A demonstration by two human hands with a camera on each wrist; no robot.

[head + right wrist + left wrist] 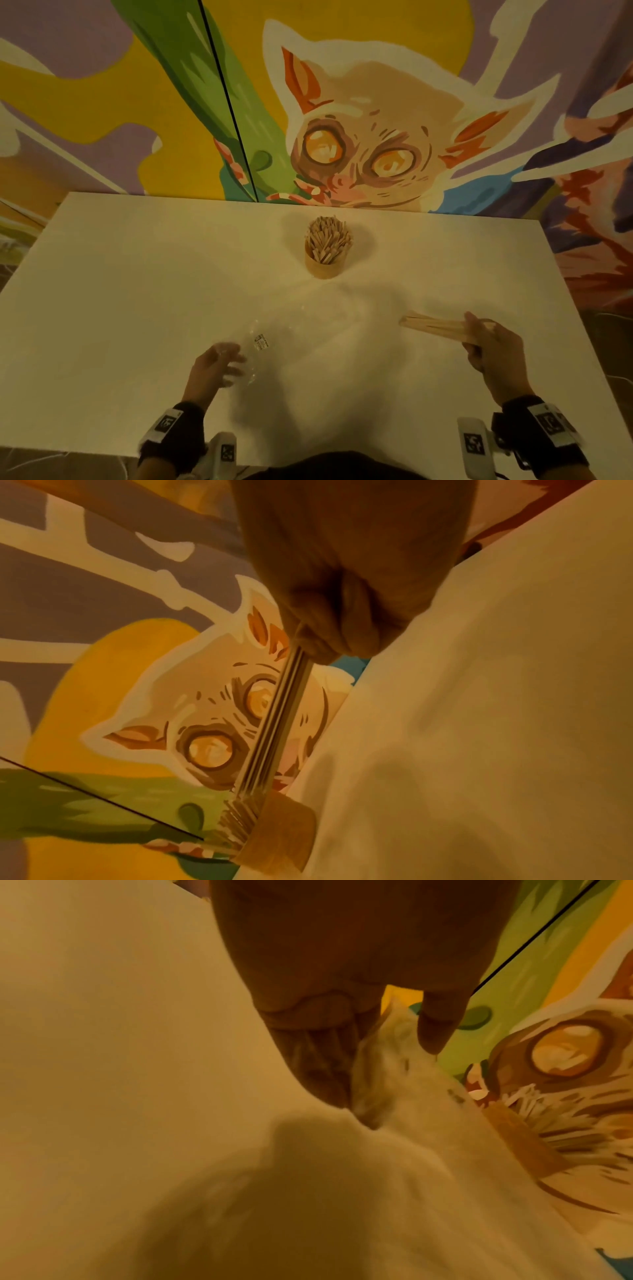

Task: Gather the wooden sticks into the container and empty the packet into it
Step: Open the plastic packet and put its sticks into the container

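A round brown container (323, 269) stands upright at the far middle of the white table (137, 274), packed with wooden sticks (328, 236). At the near right, my right hand (474, 329) grips a bundle of wooden sticks (435, 327) that points left, just above the table. The right wrist view shows this bundle (277, 723) jutting from the curled fingers toward the container (281, 834). My left hand (236, 363) is at the near left on a clear plastic packet (260, 346). In the left wrist view, thumb and fingers (318, 1056) pinch the packet (394, 1064), which looks limp.
A painted mural wall (359, 137) rises directly behind the table's far edge. The table's right edge (575, 308) lies close to my right hand. Bare tabletop stretches between my hands and the container.
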